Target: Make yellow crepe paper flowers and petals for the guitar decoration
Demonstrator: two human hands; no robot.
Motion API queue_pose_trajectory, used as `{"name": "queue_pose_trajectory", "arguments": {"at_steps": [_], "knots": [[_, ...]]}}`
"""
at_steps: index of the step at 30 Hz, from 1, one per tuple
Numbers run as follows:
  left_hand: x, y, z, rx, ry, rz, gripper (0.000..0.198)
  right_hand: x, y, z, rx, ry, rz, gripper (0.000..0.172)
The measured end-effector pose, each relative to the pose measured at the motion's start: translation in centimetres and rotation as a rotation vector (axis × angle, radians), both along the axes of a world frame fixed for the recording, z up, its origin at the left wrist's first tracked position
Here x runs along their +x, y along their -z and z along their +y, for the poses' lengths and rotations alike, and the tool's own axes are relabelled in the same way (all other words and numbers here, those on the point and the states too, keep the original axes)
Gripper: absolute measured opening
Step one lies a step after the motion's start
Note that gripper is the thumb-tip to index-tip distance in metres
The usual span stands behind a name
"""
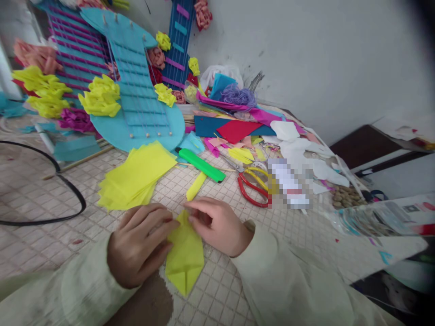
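A folded piece of thin yellow paper (185, 258) lies on the patterned table cover, pointed at its near end and creased there. My left hand (142, 242) has its bent fingers on the upper left edge of this paper. Thumb and forefinger of my right hand (219, 224) pinch at the paper's far tip. Beyond my left hand is a fanned stack of yellow paper sheets (136, 176). A narrow yellow strip (196, 186) and a green box cutter (201, 165) lie just past my fingertips.
Scissors with red and yellow handles (253, 188) lie to the right, beside a blurred white packet (288, 183). Guitar-shaped blue cutouts (139, 95) with yellow paper flowers (100, 96) stand at the back. A black cable (83, 199) loops at left. Coloured paper scraps (241, 129) are piled near the wall.
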State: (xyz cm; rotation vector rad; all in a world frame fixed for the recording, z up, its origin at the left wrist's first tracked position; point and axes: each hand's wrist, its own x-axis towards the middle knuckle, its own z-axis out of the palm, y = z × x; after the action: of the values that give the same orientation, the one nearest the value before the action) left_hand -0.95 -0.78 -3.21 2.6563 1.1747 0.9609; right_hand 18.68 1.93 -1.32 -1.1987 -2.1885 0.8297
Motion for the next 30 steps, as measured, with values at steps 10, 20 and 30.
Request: {"name": "queue_pose_trajectory", "arguments": {"at_steps": [10, 20, 30], "knots": [[-0.3, 0.6, 0.3, -0.105, 0.067, -0.078, 0.035, -0.2, -0.1, 0.0, -0.041, 0.047, 0.004, 0.014], [-0.1, 0.0, -0.1, -0.365, -0.034, -0.237, 0.046, 0.3, -0.6, 0.4, -0.346, 0.077, 0.281, 0.004], [-0.2, -0.5, 0.3, -0.778, -0.15, -0.438, 0.035, 0.5, -1.1, 0.5, -0.663, 0.127, 0.497, 0.029]]}}
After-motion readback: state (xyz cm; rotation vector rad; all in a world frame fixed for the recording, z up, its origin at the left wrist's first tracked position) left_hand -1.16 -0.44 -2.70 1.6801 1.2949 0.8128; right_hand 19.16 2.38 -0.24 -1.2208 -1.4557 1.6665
